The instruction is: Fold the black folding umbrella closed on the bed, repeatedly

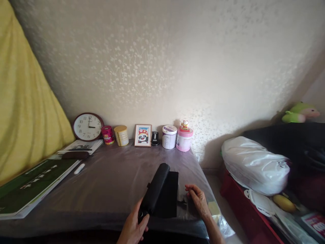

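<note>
The left hand point(134, 225) has its grip wrapped around the near end of the black roll point(156, 188), thumb on top. The roll points away, leaning a bit to the right, over the front part of the tabletop point(109, 189). I can't tell if its far end touches down.

Just to its right, and partly behind it, is a flat black piece point(170, 200). I can't tell if the two are joined.

The right hand point(199, 200) is near the flat piece's right side. Its grip is loose, with the fingers bent and no thing seen in it.

What looks done: the roll is shut up in a long tube shape and picked up by one end, and the flat piece is laid out. What looks not done: the roll isn't put down, and the right hand isn't on it. How much more is left, I can't tell.
</note>
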`<control>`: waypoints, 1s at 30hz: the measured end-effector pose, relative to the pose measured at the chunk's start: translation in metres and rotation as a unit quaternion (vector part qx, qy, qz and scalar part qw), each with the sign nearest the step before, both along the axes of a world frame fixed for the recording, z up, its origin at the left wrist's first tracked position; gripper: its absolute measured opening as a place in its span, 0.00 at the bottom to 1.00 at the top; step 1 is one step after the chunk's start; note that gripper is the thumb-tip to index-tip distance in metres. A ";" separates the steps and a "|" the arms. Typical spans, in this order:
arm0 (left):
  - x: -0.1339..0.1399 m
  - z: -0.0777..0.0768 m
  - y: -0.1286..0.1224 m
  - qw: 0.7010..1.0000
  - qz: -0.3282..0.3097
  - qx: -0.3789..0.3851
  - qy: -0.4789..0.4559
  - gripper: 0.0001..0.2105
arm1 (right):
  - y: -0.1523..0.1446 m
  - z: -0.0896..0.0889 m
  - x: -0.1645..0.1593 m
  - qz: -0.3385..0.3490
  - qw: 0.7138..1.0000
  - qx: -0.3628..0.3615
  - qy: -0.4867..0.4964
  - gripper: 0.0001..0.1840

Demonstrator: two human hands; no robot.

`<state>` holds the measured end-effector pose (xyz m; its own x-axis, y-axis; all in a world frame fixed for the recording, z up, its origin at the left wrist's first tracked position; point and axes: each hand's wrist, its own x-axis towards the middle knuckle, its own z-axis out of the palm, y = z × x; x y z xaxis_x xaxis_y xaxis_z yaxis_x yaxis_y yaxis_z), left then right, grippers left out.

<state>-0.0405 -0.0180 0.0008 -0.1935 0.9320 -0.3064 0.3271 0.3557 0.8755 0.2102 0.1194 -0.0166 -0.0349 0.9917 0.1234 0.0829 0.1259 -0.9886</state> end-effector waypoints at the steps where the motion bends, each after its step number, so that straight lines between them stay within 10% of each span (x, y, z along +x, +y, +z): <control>1: -0.004 -0.004 -0.001 0.999 0.010 0.022 0.021 0.25 | -0.001 0.001 0.000 0.000 1.000 0.002 -0.002 0.20; 7: -0.024 -0.021 -0.003 0.946 -0.003 0.219 0.240 0.24 | -0.003 -0.002 -0.001 0.004 1.000 -0.010 0.016 0.19; 16: -0.014 0.002 -0.003 0.928 -0.067 0.162 0.328 0.28 | -0.006 0.000 0.000 0.001 1.000 0.011 -0.007 0.18; 30: -0.035 -0.004 0.019 0.913 -0.057 0.125 0.385 0.33 | -0.005 -0.007 -0.003 0.001 1.000 0.003 0.018 0.15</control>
<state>-0.0750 0.0005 -0.0033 -0.1597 0.9817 0.1042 0.9021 0.1023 0.4191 0.2072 0.1147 -0.0231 -0.0332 0.9910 0.1299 0.0468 0.1314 -0.9902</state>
